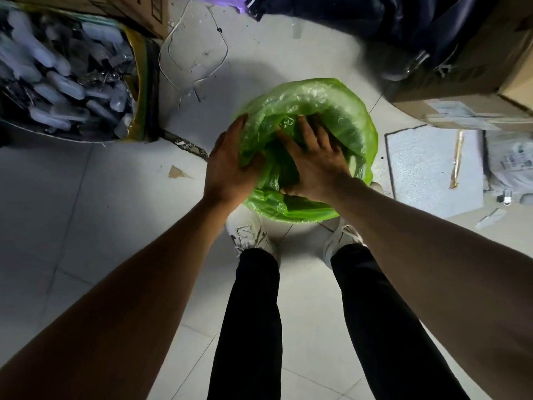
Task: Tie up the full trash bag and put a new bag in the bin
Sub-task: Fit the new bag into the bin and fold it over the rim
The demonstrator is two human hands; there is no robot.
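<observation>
A translucent green trash bag (331, 111) lines a round bin standing on the floor just in front of my shoes; its edge is folded over the rim, and the bin itself is almost entirely hidden under the plastic. My left hand (230, 163) grips the bag's left edge, with the thumb inside and the fingers around the outside. My right hand (314, 157) lies palm down inside the bag's mouth, fingers spread and pressing on the crumpled plastic. What lies under the plastic cannot be seen.
A large clear sack of plastic bottles (63, 73) stands at the left. Cardboard boxes (473, 90) and a dark bag (389, 21) crowd the right and back. A grey foam sheet (432, 171) lies at the right. A wire loop (193, 50) and scraps litter the pale tiled floor (86, 226).
</observation>
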